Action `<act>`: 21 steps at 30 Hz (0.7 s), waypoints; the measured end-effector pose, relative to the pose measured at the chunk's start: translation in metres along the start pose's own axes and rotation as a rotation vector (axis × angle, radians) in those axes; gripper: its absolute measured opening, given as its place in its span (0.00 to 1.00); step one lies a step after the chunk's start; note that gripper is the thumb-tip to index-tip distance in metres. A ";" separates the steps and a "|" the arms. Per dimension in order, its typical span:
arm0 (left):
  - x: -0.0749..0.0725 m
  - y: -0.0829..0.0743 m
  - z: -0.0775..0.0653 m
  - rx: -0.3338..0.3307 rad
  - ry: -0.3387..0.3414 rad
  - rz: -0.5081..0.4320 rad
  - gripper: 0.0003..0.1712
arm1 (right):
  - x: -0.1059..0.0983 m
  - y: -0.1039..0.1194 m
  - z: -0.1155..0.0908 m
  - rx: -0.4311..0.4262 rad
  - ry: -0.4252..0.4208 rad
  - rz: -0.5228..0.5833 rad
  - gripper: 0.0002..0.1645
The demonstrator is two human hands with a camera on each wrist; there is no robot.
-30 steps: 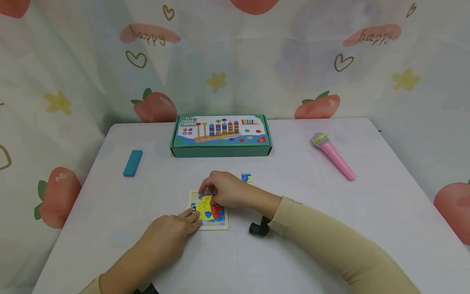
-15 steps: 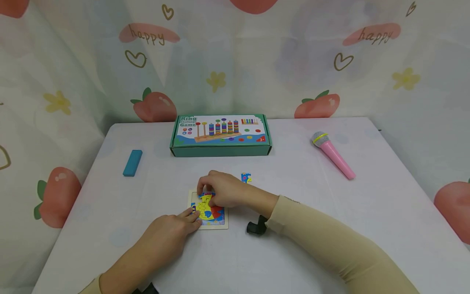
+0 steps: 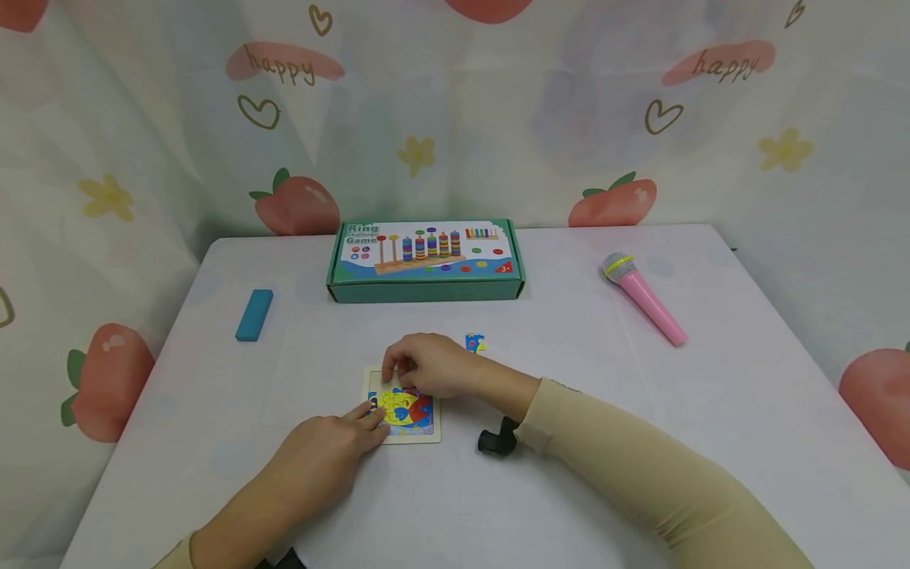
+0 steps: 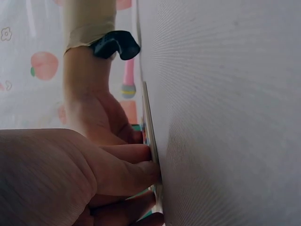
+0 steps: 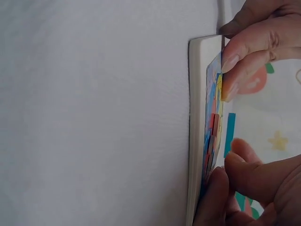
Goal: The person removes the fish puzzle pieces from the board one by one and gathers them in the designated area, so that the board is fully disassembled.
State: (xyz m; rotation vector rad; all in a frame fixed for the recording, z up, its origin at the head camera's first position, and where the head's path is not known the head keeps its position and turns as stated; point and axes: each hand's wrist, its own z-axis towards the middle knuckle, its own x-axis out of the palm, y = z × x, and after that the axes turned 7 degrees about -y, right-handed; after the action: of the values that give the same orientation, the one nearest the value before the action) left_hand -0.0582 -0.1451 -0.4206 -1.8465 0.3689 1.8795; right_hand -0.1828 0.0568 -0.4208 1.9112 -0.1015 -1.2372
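Note:
In the head view a small jigsaw puzzle with a yellow fish picture (image 3: 401,408) lies in a pale, shallow tray (image 3: 419,440) on the table. My left hand (image 3: 330,450) rests its extended fingers on the tray's left side and over the picture's edge. Above the upper part of the tray is my right hand (image 3: 434,365), fingers loosely bent, fingertips close over the puzzle. No piece shows between its thumb and fingers. Several puzzle pieces (image 5: 214,125) stand slightly proud in the right wrist view. A loose blue and yellow piece (image 3: 475,342) lies just behind my right wrist.
A green Ring Challenge Game box (image 3: 426,265) stands at the back of the white-covered table (image 3: 569,482). To the left lies a blue block (image 3: 254,315), and to the right a pink toy microphone (image 3: 645,300). A patterned curtain (image 3: 455,118) hangs behind.
Under my right hand, the raised yellow part seen earlier no longer stands out, and the picture's upper edge lies lower. My right fingers have shifted slightly. My left hand stays in place.

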 end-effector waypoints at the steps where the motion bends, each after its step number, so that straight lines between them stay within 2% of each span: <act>1: 0.000 0.000 0.000 -0.001 -0.002 0.000 0.22 | 0.000 0.000 0.000 -0.002 -0.002 -0.007 0.10; 5: 0.000 0.000 0.000 -0.007 0.003 -0.005 0.22 | 0.000 -0.002 0.000 -0.010 0.000 -0.036 0.12; 11: 0.000 0.000 -0.001 -0.003 -0.004 0.000 0.22 | -0.005 -0.004 -0.002 -0.046 0.054 -0.125 0.16; 15: 0.001 0.001 -0.001 0.010 -0.014 0.000 0.22 | -0.006 -0.006 -0.002 -0.082 0.066 -0.154 0.14; 21: 0.001 0.001 -0.001 -0.001 0.003 -0.011 0.22 | -0.004 -0.008 -0.003 -0.109 0.035 -0.156 0.09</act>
State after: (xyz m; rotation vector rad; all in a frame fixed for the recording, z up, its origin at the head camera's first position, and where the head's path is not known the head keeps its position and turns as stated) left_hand -0.0582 -0.1459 -0.4214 -1.8487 0.3585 1.8694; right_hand -0.1856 0.0657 -0.4230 1.8738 0.1336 -1.2841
